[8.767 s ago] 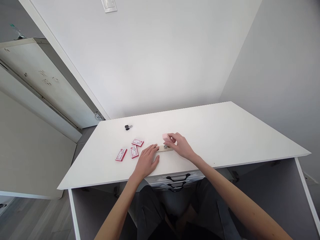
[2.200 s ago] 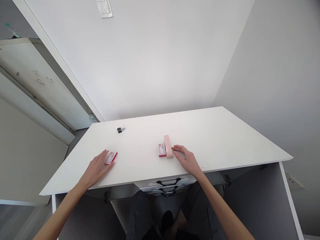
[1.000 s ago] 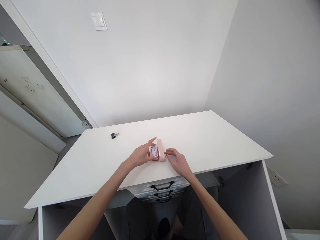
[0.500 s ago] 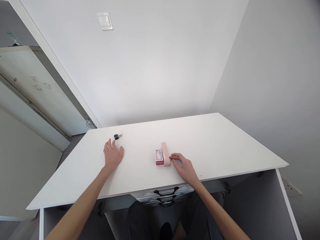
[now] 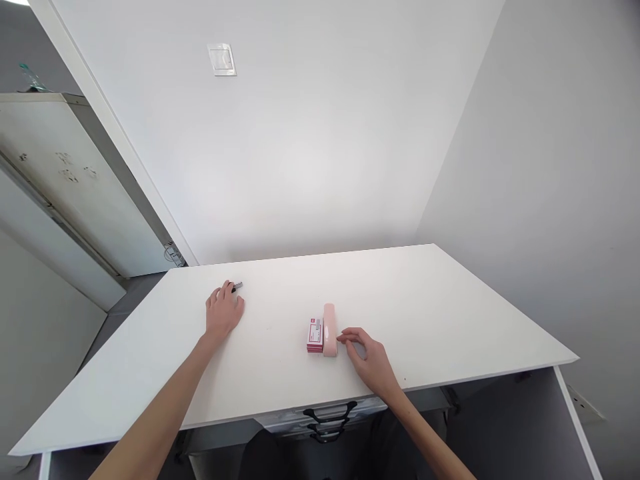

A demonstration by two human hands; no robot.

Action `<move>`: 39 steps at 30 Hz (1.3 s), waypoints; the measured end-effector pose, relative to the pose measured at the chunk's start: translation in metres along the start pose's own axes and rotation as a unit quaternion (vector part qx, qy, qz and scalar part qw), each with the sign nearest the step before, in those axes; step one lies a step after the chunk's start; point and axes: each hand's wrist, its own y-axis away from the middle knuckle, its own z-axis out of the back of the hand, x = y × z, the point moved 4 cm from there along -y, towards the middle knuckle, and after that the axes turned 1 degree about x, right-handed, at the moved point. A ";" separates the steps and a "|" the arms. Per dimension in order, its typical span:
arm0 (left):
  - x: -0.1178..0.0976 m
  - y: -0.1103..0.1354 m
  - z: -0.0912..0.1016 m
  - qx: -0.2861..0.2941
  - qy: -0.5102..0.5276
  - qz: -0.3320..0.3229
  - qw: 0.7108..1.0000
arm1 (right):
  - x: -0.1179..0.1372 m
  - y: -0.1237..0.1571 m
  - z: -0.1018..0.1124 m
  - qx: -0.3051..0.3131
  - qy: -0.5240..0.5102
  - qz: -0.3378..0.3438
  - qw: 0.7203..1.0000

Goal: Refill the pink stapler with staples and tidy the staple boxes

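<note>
My left hand (image 5: 223, 313) rests palm down over the white desktop (image 5: 450, 320), thumb apart from the fingers. Its fingertips cover the black part of a small black-and-silver object (image 5: 239, 285), which looks like a key; only its silver end sticks out clearly. Towards the middle, a pale pink stapler (image 5: 329, 330) lies lengthwise away from me. Close against its left side sits a stack of small red-and-white boxes (image 5: 315, 335). My right hand (image 5: 369, 357) is at the stapler's right side, fingers loosely curved, holding nothing visible; whether the fingertips touch it I cannot tell.
Black-handled drawers (image 5: 330, 413) show below the desk's front edge, with my legs beneath. A white wall carrying a light switch (image 5: 221, 60) rises behind the desk, and a grey wall (image 5: 550, 167) stands right. An old white cabinet (image 5: 80, 180) is at the left.
My left hand has come over the black-and-silver object, hiding most of its black part. My right hand stays beside the stapler. The camera has tilted up slightly.
</note>
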 end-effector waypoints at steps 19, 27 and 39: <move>-0.155 0.069 0.015 0.101 0.179 -0.274 0.940 | 0.002 0.001 0.002 -0.006 -0.033 0.008 0.999; -0.197 0.070 0.023 0.196 0.206 -0.299 0.911 | -0.001 -0.002 0.003 -0.006 -0.041 0.009 0.999; -0.058 0.071 0.025 0.135 0.135 -0.179 0.965 | -0.001 0.002 0.002 -0.005 -0.050 0.006 0.999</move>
